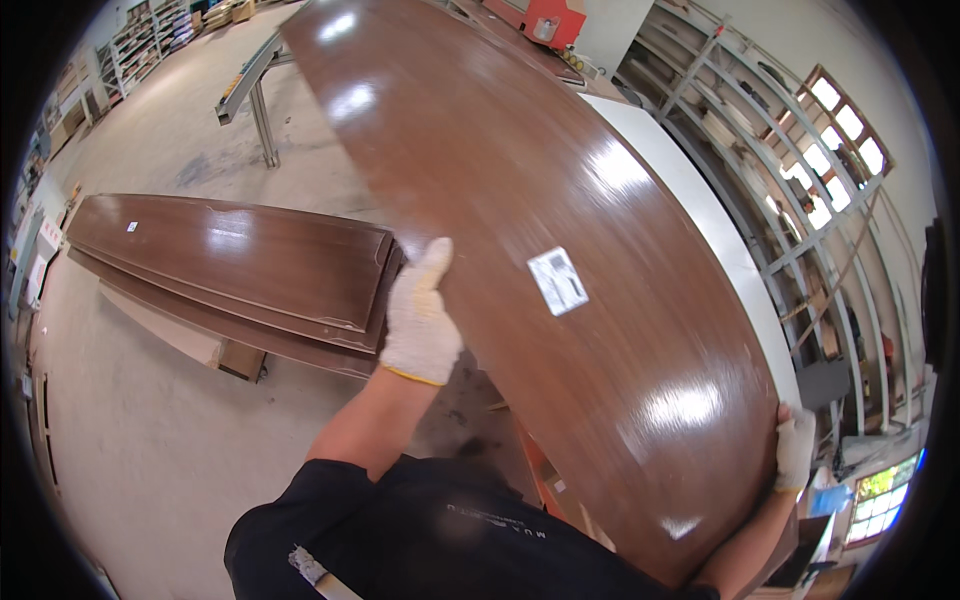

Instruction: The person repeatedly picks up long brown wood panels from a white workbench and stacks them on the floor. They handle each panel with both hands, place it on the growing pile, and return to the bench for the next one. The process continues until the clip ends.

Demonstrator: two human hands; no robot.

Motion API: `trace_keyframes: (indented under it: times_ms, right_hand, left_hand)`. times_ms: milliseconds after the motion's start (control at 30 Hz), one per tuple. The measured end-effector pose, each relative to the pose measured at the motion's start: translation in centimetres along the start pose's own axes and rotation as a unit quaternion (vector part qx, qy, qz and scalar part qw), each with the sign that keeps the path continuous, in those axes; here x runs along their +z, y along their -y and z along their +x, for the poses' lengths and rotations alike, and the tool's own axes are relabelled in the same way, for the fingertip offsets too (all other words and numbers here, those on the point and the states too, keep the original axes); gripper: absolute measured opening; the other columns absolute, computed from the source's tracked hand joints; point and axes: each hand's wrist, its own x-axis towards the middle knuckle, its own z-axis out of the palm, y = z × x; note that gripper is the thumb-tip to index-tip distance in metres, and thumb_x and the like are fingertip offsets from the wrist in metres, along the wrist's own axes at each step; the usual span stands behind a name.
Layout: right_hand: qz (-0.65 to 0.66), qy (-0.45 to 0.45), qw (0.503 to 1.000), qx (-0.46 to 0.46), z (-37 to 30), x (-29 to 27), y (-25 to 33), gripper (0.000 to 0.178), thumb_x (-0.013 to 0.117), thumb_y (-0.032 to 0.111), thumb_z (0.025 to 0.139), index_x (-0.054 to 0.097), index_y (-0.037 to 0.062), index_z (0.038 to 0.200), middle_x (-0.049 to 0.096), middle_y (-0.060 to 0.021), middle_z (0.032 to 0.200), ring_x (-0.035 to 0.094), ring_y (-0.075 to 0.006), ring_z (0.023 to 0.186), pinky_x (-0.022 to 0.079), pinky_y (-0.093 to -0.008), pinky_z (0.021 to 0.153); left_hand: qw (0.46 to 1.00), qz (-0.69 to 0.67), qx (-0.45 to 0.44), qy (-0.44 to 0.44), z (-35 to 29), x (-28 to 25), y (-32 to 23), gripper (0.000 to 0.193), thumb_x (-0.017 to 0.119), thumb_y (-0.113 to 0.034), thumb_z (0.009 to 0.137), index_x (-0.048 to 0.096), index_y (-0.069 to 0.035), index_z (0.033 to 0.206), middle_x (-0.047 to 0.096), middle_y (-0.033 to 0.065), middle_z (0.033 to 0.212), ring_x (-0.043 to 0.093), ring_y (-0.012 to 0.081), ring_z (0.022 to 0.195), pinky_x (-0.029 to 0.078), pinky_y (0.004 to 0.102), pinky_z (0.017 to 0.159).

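Note:
A long, glossy brown wood-grain panel (520, 190) stretches from the far upper left to close in front of me. A white printed label (558, 281) is stuck near its middle. My left hand (420, 315), in a white knitted glove with a yellow cuff edge, grips the panel's left edge, thumb lying on top and fingers hidden beneath. At the near right edge my right hand (795, 448), gloved likewise, is closed on the panel, with its fingertips at the rim. Left of the panel lies a stack of similar brown panels (240, 255), close to my left hand.
A metal stand (250, 85) with a roller-like top rises at the far left of the panel. Along its right side runs a white surface (700, 200). Grey metal racks (790, 210) line the right wall. A red machine part (553, 22) is at the back.

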Motion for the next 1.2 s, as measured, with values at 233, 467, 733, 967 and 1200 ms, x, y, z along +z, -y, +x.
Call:
trace_keyframes:
  times_ms: [233, 467, 733, 967, 1200]
  right_hand:
    - [0.036, 0.015, 0.996, -0.074, 4.3, 2.7, 17.1, 0.058, 0.064, 0.041, 0.109, 0.054, -0.0029, 0.072, 0.043, -0.0076, 0.062, 0.043, -0.0143, 0.064, 0.034, -0.0391, 0.060]
    - [0.074, 0.071, 0.979, -0.176, 9.2, 6.7, 31.2, 0.053, 0.062, 0.036, 0.108, 0.049, -0.0004, 0.073, 0.037, -0.0016, 0.066, 0.037, -0.0093, 0.067, 0.032, -0.0364, 0.059]
    - [0.092, 0.133, 0.951, -0.265, 13.2, 14.0, 38.4, 0.055, 0.064, 0.040, 0.106, 0.061, -0.0038, 0.073, 0.048, -0.0111, 0.059, 0.043, -0.0152, 0.061, 0.038, -0.0429, 0.058]
    - [0.083, 0.221, 0.918, -0.320, 14.4, 26.0, 44.1, 0.056, 0.062, 0.036, 0.108, 0.053, -0.0056, 0.072, 0.047, -0.0129, 0.065, 0.042, -0.0162, 0.066, 0.037, -0.0430, 0.061]
    - [0.070, 0.253, 0.918, -0.297, 12.5, 33.6, 54.6, 0.054, 0.069, 0.035, 0.102, 0.055, -0.0061, 0.069, 0.048, -0.0187, 0.061, 0.049, -0.0238, 0.059, 0.040, -0.0483, 0.061]
  left_hand:
    - [0.987, 0.040, 0.144, -0.065, -4.8, -3.4, -15.4, 0.045, 0.065, -0.023, 0.107, 0.058, 0.002, 0.144, 0.066, 0.0147, 0.140, 0.065, 0.0302, 0.127, 0.052, 0.0466, 0.112]
    - [0.945, 0.085, 0.265, -0.172, -8.1, -8.8, -24.9, 0.039, 0.063, -0.025, 0.109, 0.064, 0.003, 0.136, 0.070, 0.0135, 0.136, 0.067, 0.0271, 0.124, 0.054, 0.0407, 0.108]
    - [0.937, 0.085, 0.282, -0.190, -12.4, -14.0, -28.0, 0.038, 0.064, -0.028, 0.108, 0.065, 0.000, 0.134, 0.072, 0.0105, 0.128, 0.068, 0.0243, 0.120, 0.055, 0.0406, 0.105]
    - [0.890, -0.070, 0.351, -0.283, -13.2, -23.0, -30.7, 0.031, 0.075, -0.023, 0.101, 0.071, -0.005, 0.126, 0.074, 0.0105, 0.124, 0.069, 0.0278, 0.114, 0.055, 0.0457, 0.104]
    - [0.830, -0.074, 0.328, -0.444, -10.5, -30.1, -38.3, 0.024, 0.066, -0.017, 0.105, 0.068, 0.001, 0.121, 0.075, 0.0146, 0.118, 0.071, 0.0324, 0.109, 0.059, 0.0489, 0.097]
